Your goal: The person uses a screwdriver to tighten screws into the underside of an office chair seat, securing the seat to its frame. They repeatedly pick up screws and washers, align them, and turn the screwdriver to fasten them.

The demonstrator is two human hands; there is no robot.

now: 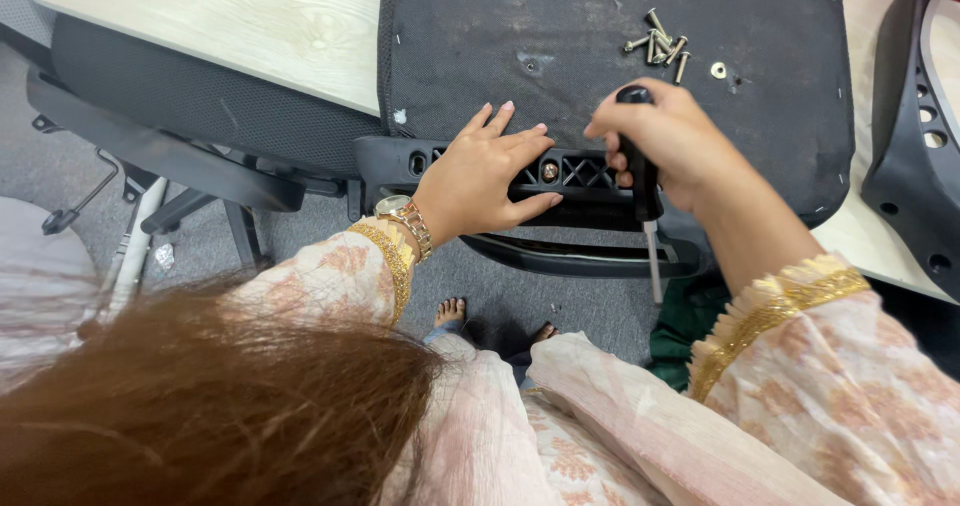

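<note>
View from above, looking down at a person's two hands. A pale wood-grain table (pixel 250 16) carries an upturned office chair seat (pixel 600 36), its black fabric underside facing up, lying at the table's near edge. Floor below is grey carpet (pixel 310 236). No packages, labels or signs in view.

Along the seat's near edge sits a black plastic bracket (pixel 590 174) w/ lattice holes and one screw in it. Left hand (pixel 490 171), open w/ fingers spread, lies flat on the bracket; a gold wristwatch (pixel 405 216) is on that wrist. Right hand (pixel 665 141) is closed round the black handle of a screwdriver (pixel 645 201), shaft pointing down toward the person, just right of the bracket.

A small heap of loose screws (pixel 660 46) rests on the seat toward its far right, a washer (pixel 718 70) just beside. Another black chair (pixel 180 116) stands left, under the table edge. A black plastic chair part (pixel 915 136) lies at the right edge. Person's hair, patterned sleeves and bare toes fill the foreground.
</note>
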